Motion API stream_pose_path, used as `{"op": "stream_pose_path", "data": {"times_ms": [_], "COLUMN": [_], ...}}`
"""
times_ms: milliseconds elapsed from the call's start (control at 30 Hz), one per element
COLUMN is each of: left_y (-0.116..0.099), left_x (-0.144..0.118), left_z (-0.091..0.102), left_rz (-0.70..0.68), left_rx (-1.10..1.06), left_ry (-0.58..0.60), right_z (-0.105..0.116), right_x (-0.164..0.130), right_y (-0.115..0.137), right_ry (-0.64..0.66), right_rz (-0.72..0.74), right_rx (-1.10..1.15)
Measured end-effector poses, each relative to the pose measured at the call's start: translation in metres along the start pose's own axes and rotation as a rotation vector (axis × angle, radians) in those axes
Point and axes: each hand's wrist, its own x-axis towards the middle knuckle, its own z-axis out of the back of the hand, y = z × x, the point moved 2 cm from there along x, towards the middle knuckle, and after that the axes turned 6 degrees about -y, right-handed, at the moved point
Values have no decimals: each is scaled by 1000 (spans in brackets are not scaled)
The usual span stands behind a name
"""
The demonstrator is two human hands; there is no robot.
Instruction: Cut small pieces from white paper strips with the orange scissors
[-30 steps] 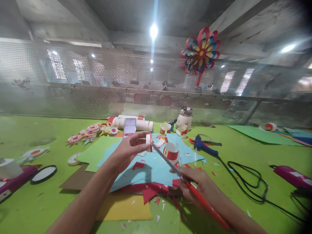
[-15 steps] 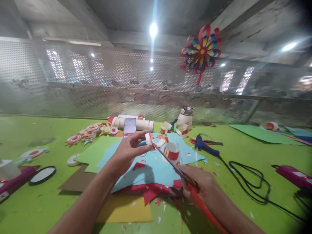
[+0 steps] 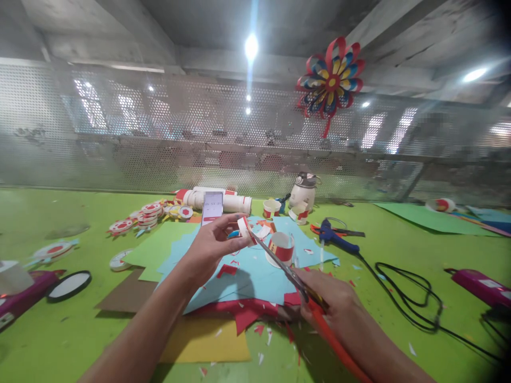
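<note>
Nearest the camera, the right hand (image 3: 333, 303) is clenched around the red handles of a pair of scissors (image 3: 297, 282), whose grey blades slant up and leftward over the paper. Under that hand lie red paper scraps (image 3: 243, 317) and a yellow sheet (image 3: 207, 340) on the green table (image 3: 59, 340). Farther up, the left hand (image 3: 211, 246) pinches a small paper piece (image 3: 244, 229) between thumb and fingertips, holding it above the light blue sheet (image 3: 255, 276). The piece is a short curled strip, white with a red band, standing roughly upright, and the scissor tips meet its lower right edge. Just beyond the blades a paper ring (image 3: 280, 248) of the same white and red stands on the blue sheet. To the right lie a blue glue gun (image 3: 333, 236) and its looping black cable (image 3: 407, 298), with a magenta box (image 3: 479, 284) at the edge. To the left sit a black-rimmed disc (image 3: 69, 284) and a pile of red and white rosettes (image 3: 147, 214). Behind the left hand a phone (image 3: 212, 206) stands lit, leaning by a white roll (image 3: 231, 202), with a small kettle-like jar (image 3: 304, 190) near it. Farthest off, a coloured paper flower (image 3: 330, 80) hangs on the perforated metal screen (image 3: 120, 133).
</note>
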Motion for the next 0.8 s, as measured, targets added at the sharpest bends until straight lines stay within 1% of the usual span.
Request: {"op": "stream_pose_path", "data": {"times_ms": [200,467,800], "left_y": [-1,0,1], "left_x": [0,0,1], "left_z": [0,1,1], "left_rz": [10,-2,-2], "left_rx": [-3,14,10], "left_ry": [2,31,11], "right_z": [6,3,3], "right_x": [1,0,-1], "right_y": [9,5,7], "right_ry": [14,-14,-26], "right_rz": [-14,16,46], "right_rx": [-26,-40,-28]}}
